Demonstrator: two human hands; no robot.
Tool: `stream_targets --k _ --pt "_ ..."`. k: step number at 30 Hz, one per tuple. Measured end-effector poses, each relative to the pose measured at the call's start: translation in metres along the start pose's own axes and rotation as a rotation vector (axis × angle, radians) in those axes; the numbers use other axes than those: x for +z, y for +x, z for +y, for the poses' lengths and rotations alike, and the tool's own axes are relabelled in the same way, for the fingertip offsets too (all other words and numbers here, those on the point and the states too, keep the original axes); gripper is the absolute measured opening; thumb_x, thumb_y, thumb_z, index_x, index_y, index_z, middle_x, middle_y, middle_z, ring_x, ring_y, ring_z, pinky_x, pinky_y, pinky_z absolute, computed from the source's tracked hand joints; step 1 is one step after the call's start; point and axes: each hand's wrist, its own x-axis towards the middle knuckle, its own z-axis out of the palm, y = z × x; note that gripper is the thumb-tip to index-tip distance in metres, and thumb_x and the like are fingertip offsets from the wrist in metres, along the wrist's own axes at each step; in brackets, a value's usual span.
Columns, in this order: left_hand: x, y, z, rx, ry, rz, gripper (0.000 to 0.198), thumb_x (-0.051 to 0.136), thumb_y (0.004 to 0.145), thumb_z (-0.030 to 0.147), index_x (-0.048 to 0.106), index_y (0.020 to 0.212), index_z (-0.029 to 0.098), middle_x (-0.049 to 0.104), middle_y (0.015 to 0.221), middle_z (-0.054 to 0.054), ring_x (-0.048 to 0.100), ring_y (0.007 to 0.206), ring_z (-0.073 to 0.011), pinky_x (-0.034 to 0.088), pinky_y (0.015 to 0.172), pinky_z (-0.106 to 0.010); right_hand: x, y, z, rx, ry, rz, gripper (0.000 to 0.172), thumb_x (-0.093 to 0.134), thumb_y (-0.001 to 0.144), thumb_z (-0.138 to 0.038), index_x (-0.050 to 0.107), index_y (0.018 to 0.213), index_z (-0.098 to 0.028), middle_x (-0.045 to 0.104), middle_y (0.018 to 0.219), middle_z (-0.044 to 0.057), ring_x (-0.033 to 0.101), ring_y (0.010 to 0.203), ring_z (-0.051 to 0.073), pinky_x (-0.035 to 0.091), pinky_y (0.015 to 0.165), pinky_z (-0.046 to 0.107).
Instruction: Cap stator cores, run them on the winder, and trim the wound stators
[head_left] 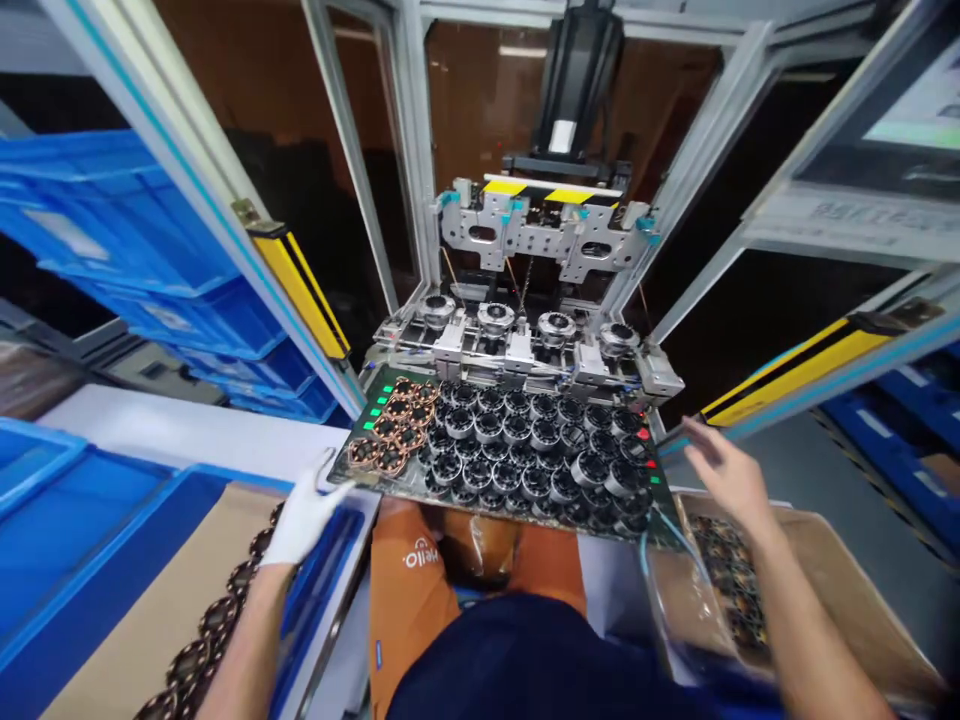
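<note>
My left hand (304, 515), in a white glove, is at the left edge of the work plate (390, 487). Its fingers are apart with nothing between them. My right hand (731, 478) is bare and hovers off the plate's right edge, fingers spread and holding nothing. Copper-wound motor stators (390, 430) cluster on the plate's left part. Stacked silver and black round motor parts (517, 430) fill the middle and right. Behind them, several round parts (556, 327) sit in the metal fixtures of a machine (525, 235).
A cardboard-lined blue bin (180, 540) with more copper stators (217, 620) lies at left. Blue crates (150, 230) are stacked behind it. On the right stands a carton (840, 580) holding small parts (727, 570). Yellow-and-black bars (300, 290) flank the machine opening.
</note>
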Motion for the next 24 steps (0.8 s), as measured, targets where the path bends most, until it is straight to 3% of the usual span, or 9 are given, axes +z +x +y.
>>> stream_targets --k 3,6,10,12,15,17,20,24 --pt "0.019 -0.002 -0.015 0.056 -0.05 -0.042 0.083 0.088 0.083 0.056 0.068 0.156 0.02 0.064 0.172 -0.016 0.051 0.169 -0.0459 0.034 0.147 -0.061 0.015 -0.07 0.011 0.116 -0.061 -0.09 0.038 0.068 0.118 -0.053 0.077 0.134 -0.019 0.082 0.117 0.009 0.079 0.092 0.021 0.071 0.087 0.04" --pt "0.028 0.02 -0.009 0.1 -0.109 -0.094 0.075 0.092 0.079 0.056 0.076 0.143 0.021 0.069 0.165 -0.017 0.054 0.165 -0.0471 0.034 0.146 -0.063 0.031 -0.102 0.004 0.178 -0.089 -0.187 0.034 0.076 0.115 -0.047 0.076 0.136 -0.019 0.079 0.13 0.009 0.079 0.108 0.023 0.071 0.096 0.043" --pt "0.032 0.045 0.007 0.127 -0.195 -0.142 0.065 0.098 0.068 0.054 0.082 0.122 0.02 0.079 0.146 -0.017 0.058 0.158 -0.0503 0.032 0.145 -0.068 0.042 -0.105 -0.009 0.208 -0.102 -0.223 0.04 0.078 0.114 -0.044 0.073 0.146 -0.02 0.075 0.146 0.012 0.077 0.125 0.028 0.069 0.108 0.052" --pt "0.031 0.048 0.01 0.099 -0.258 -0.139 0.062 0.099 0.066 0.053 0.08 0.115 0.019 0.082 0.135 -0.016 0.066 0.146 -0.0492 0.039 0.14 -0.07 0.046 -0.103 -0.015 0.227 -0.114 -0.205 0.041 0.078 0.114 -0.044 0.072 0.147 -0.021 0.074 0.149 0.013 0.076 0.127 0.029 0.069 0.11 0.053" --pt "0.024 0.048 0.008 0.018 -0.399 -0.071 0.051 0.089 0.075 0.059 0.073 0.104 0.02 0.083 0.118 -0.013 0.077 0.124 -0.041 0.055 0.126 -0.067 0.054 -0.103 -0.021 0.274 -0.137 -0.152 0.042 0.078 0.114 -0.044 0.072 0.149 -0.021 0.073 0.151 0.013 0.076 0.129 0.03 0.068 0.111 0.054" --pt "0.015 0.047 0.007 -0.026 -0.503 0.025 0.044 0.075 0.082 0.063 0.064 0.098 0.023 0.081 0.113 -0.011 0.078 0.119 -0.0364 0.058 0.122 -0.063 0.06 -0.104 -0.021 0.305 -0.148 -0.119 0.043 0.078 0.114 -0.044 0.071 0.149 -0.021 0.072 0.151 0.013 0.075 0.13 0.03 0.068 0.112 0.055" --pt "-0.003 0.035 0.014 -0.047 -0.639 0.13 0.037 0.071 0.079 0.056 0.053 0.091 0.025 0.078 0.108 -0.007 0.078 0.108 -0.0295 0.06 0.117 -0.056 0.067 -0.106 -0.021 0.328 -0.153 -0.091 0.043 0.079 0.113 -0.044 0.072 0.148 -0.021 0.072 0.152 0.013 0.075 0.131 0.031 0.067 0.112 0.055" --pt "-0.014 -0.016 0.037 -0.008 -0.787 0.12 0.034 0.081 0.076 0.041 0.062 0.099 0.025 0.075 0.098 0.001 0.074 0.09 -0.0197 0.066 0.099 -0.039 0.069 -0.11 -0.024 0.316 -0.166 -0.078 0.04 0.078 0.113 -0.044 0.073 0.146 -0.02 0.074 0.149 0.013 0.076 0.128 0.03 0.068 0.111 0.054"
